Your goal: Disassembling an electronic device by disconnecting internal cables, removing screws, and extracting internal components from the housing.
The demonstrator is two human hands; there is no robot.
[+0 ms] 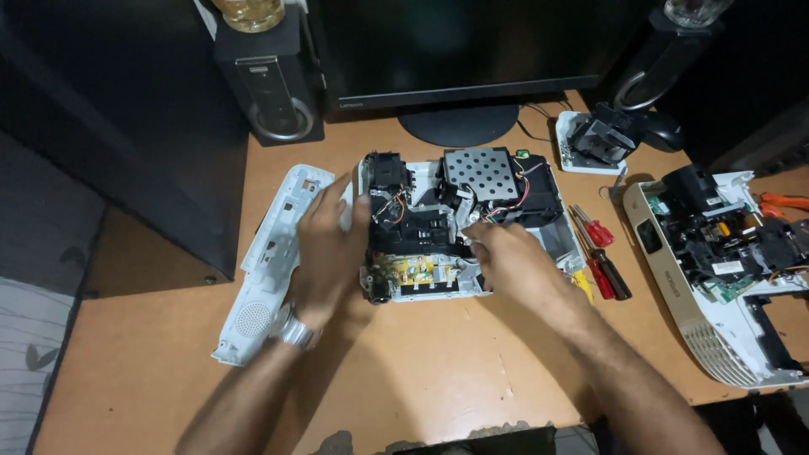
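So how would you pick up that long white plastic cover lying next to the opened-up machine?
Grip the long white plastic cover across its narrow width at the middle, coming from the outer left side. It lies flat and stretched out, and the left hand and opened-up machine crowd its right edge.

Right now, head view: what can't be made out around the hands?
- Right hand: fingertips buried among parts of the opened device; what they touch is hidden.
- Left hand: covers the device's left edge and part of the white cover.
- Second opened device: cut off by the right edge.
- Screwdrivers: tips too small to tell.
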